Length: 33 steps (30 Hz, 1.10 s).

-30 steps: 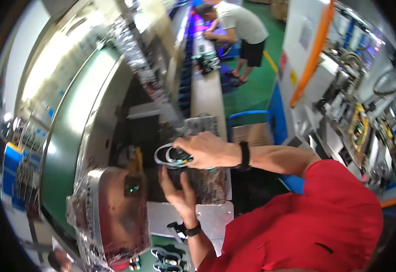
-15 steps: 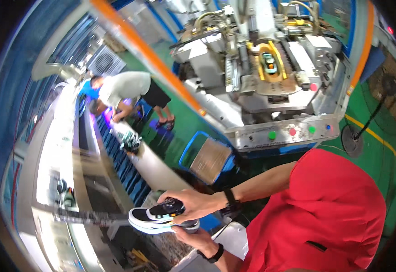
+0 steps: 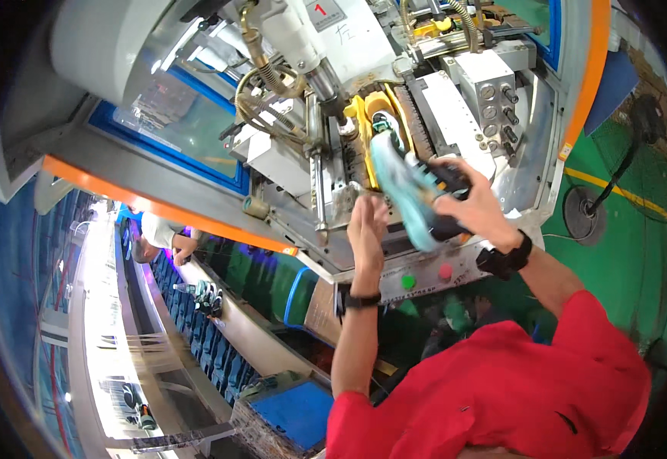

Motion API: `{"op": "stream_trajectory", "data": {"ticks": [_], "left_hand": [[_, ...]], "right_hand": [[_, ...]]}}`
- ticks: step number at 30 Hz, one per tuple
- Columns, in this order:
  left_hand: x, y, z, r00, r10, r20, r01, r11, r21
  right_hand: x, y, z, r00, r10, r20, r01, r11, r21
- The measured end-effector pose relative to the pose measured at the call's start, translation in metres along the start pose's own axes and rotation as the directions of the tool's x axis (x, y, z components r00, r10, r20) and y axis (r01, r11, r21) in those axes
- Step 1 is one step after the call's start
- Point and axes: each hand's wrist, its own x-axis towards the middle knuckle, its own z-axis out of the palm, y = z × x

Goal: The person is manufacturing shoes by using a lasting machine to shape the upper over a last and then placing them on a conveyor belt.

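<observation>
My right hand (image 3: 475,203) is closed around a sneaker (image 3: 404,187) by its dark upper, over the front of the machine. The sneaker is tilted, its pale teal sole facing left, and smeared by motion. To the left of the sole, my left hand (image 3: 368,229) is raised with its fingers stretched out and holds nothing; whether it touches the sole I cannot tell. Just beyond, another shoe (image 3: 384,126), partly hidden by the held one, sits in the machine's yellow-edged holder (image 3: 371,167).
Metal cylinders and hoses (image 3: 322,80) stand left of the holder, a valve block (image 3: 494,99) to its right. A front panel with coloured buttons (image 3: 425,281) runs below. At left, a conveyor (image 3: 245,333) carries shoes; a person (image 3: 167,231) bends over it. A fan (image 3: 589,210) stands right.
My view has turned toward the machine. The sneaker has moved from beside the conveyor to the machine's front. My left hand has let go of it; the right still holds it.
</observation>
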Motion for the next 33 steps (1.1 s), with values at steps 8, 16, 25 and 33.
{"op": "stream_trajectory", "data": {"ticks": [8,16,25,33], "left_hand": [[0.244,-0.068,0.040,0.947,0.316,-0.062,-0.149,0.600,0.786],[0.314,-0.099,0.055,0.957,0.240,-0.161,0.001,0.555,0.832],[0.096,0.020,-0.020,0.946,-0.283,0.159,0.298,0.952,-0.075],[-0.124,0.063,-0.140,0.928,-0.075,-0.364,0.092,0.995,0.029]], "right_hand": [[0.038,0.024,-0.091,0.925,-0.001,-0.379,-0.076,0.979,-0.188],[0.085,0.048,-0.103,0.892,-0.029,-0.452,-0.197,0.874,-0.444],[0.286,0.090,0.019,0.955,0.296,0.002,-0.168,0.547,-0.820],[0.303,0.237,0.153,0.965,0.242,-0.100,-0.210,0.487,-0.848]]}}
